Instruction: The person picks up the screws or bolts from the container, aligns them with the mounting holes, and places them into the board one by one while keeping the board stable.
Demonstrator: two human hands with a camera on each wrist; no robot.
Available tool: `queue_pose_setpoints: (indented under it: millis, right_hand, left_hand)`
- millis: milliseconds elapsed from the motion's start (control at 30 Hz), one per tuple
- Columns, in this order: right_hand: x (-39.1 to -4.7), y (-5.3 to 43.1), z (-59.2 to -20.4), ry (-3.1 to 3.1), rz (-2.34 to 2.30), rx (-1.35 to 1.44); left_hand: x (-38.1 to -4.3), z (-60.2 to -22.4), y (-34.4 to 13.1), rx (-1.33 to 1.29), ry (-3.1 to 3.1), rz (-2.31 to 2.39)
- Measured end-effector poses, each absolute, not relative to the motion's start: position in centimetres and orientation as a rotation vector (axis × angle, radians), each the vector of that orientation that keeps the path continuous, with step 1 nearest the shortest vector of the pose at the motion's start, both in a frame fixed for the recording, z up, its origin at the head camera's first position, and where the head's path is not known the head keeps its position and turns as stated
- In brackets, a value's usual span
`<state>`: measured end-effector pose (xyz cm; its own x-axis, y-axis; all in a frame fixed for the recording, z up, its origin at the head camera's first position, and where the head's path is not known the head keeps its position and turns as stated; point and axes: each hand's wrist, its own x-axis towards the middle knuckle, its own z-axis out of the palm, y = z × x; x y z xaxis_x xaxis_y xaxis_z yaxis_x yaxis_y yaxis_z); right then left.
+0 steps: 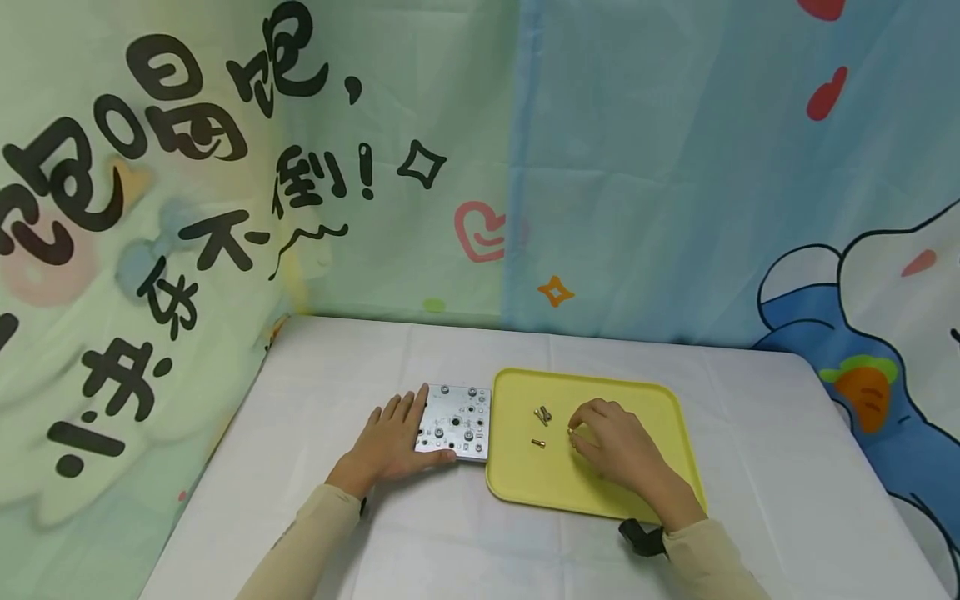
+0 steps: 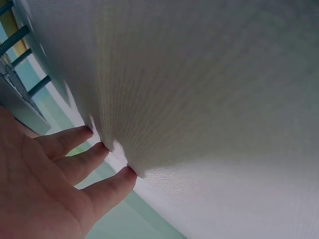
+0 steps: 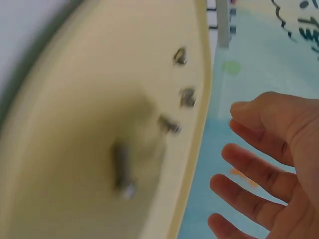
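A silvery metal plate (image 1: 463, 412) with several bolt heads and holes lies left of the yellow tray (image 1: 600, 500). My left hand (image 1: 392, 439) rests at its left side, index finger along the edge and thumb at the near corner. In the left wrist view, straight spread fingers (image 2: 112, 191) touch the white cloth, and threaded bolts (image 2: 15, 40) stick out from the plate. My right hand (image 1: 618, 439) is over the tray, thumb and forefinger close together. A blurred screw (image 3: 121, 167) lies apart from those fingers in the right wrist view; no held thing shows.
Small screws (image 1: 538, 443) lie loose on the tray's left half. The tray's left rim stands beside the plate. White cloth (image 1: 450, 542) covers the table, and printed curtains (image 1: 675, 167) hang behind it and at the left.
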<state>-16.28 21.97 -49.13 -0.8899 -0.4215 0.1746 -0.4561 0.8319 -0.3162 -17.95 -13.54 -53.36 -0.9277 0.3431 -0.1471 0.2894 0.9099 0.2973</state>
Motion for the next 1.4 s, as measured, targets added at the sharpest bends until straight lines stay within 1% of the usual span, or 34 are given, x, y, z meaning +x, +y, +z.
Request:
queue_pose_setpoints:
  millis: [267,467,667,1067,1400]
  right_hand:
    - [-14.8,26.2,-49.6,-2.989,0.775,0.649]
    - [-14.3,28.0,-50.5,-3.011,0.895,0.673]
    - [-14.3,28.2,-51.0,-3.016,0.859,0.708]
    - [-14.2,27.9,-51.6,-3.021,0.671,0.678]
    - [-14.2,27.4,-51.4,-2.999,0.532,0.692]
  left_hand:
    - [-17.9,-53.5,-13.5,0.48,2.876,0.391]
    - [-17.9,-53.4,-13.5,0.479,2.871,0.406]
    - [-17.9,-53.6,-13.6,0.476,2.881,0.408]
    - [-18.0,-53.6,-13.5,0.486,2.883,0.39]
    - [-17.9,-53.4,-13.5,0.478,2.873,0.406]
